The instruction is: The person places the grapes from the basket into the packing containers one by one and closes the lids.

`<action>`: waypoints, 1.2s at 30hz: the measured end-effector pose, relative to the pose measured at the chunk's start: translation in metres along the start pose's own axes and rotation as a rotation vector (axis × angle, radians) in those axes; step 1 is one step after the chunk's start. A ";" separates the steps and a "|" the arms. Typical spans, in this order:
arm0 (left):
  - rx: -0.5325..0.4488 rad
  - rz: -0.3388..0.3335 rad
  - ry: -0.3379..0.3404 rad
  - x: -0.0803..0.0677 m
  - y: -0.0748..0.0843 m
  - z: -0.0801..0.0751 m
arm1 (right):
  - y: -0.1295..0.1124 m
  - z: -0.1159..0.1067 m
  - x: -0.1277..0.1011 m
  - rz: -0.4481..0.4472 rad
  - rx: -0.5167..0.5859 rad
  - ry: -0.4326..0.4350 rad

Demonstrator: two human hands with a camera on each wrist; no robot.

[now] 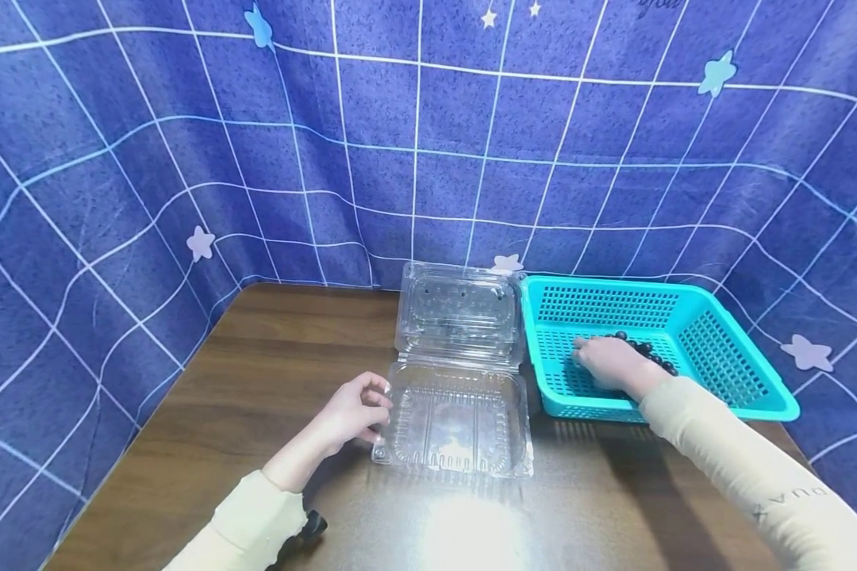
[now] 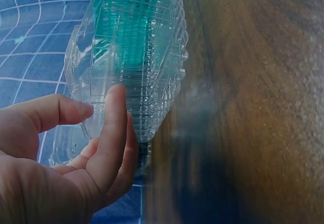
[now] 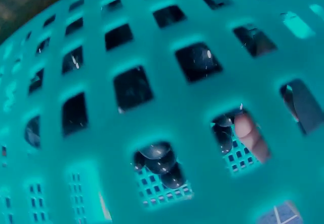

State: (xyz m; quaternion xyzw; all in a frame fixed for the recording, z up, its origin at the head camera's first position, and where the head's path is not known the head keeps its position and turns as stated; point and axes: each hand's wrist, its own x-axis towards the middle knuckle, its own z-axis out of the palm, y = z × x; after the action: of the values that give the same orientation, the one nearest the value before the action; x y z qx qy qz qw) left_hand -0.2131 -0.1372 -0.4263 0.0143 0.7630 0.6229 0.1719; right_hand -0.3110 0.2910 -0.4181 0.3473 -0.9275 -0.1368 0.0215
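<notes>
On the brown wood-grain bench we have two containers side by side. The rectangular teal plastic basket with perforated walls stands on the right, and in it lies a cluster of dark, glossy, round grape-like fruit, near the middle of the basket floor. Through the square holes in the right wrist view, we make out several of these dark rounds and a fingertip close by them. Just left of the basket is a clear plastic hinged box, its ribbed base flat on the bench and its lid raised behind, towards the blue grid-patterned cloth. Our right hand is down inside the basket beside the fruit; its fingers are mostly hidden, so we cannot tell how far they are spread or whether they grip any. Our left hand is at the base's left edge, fingers loosely bent and thumb apart, gripping nothing; whether it touches the plastic we cannot tell.
</notes>
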 end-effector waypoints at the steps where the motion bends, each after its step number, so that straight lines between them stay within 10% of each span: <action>1: -0.002 0.000 0.000 0.000 0.000 0.000 | 0.000 -0.001 0.000 0.014 0.020 0.015; 8: -0.006 -0.003 0.008 0.000 -0.001 0.001 | 0.003 -0.010 -0.005 0.146 0.206 0.086; 28: -0.034 -0.020 0.008 0.005 -0.007 0.003 | 0.030 -0.043 -0.032 0.157 0.099 0.245; 36: -0.041 -0.028 0.006 0.003 -0.005 0.002 | 0.031 -0.045 -0.036 0.100 -0.009 0.431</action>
State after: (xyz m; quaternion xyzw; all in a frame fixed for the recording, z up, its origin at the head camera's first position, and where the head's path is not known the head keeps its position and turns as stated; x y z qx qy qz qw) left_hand -0.2142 -0.1354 -0.4320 -0.0018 0.7509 0.6358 0.1787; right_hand -0.2973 0.3260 -0.3650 0.3219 -0.9170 -0.0622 0.2273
